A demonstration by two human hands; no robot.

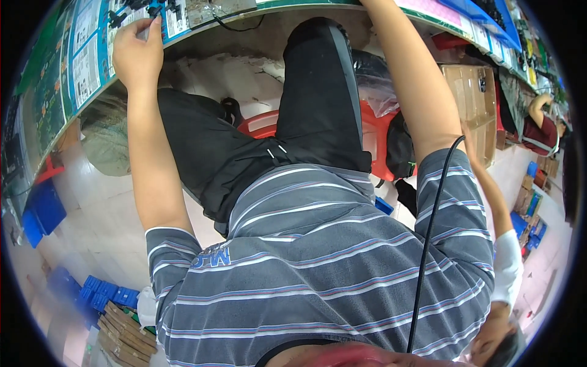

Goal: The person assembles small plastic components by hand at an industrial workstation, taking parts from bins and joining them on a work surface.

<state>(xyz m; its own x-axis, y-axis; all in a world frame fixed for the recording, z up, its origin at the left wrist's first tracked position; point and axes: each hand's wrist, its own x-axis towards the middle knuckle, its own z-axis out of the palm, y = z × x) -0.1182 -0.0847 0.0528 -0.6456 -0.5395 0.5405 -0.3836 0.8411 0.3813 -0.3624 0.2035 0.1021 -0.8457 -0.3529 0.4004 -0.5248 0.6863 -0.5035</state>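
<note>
My left hand (pixel 139 54) is at the table's near edge at the upper left. Its thumb and forefinger come together on a small black plastic part (pixel 155 11); the exact kind is too small to tell. More small black parts (pixel 116 19) lie on the printed sheets (pixel 87 76) beside and beyond it. On the right, my right forearm (pixel 406 55) reaches up past the upper edge of the view. The right hand itself is out of sight.
A flat board (pixel 219 8) with a black cable (pixel 241 29) lies on the table (pixel 293 7). A blue tray (pixel 489 18) stands at the upper right. Below me is a red stool (pixel 380 144). Another person's arm (pixel 489 183) is close on my right; someone else (pixel 539 125) sits farther off.
</note>
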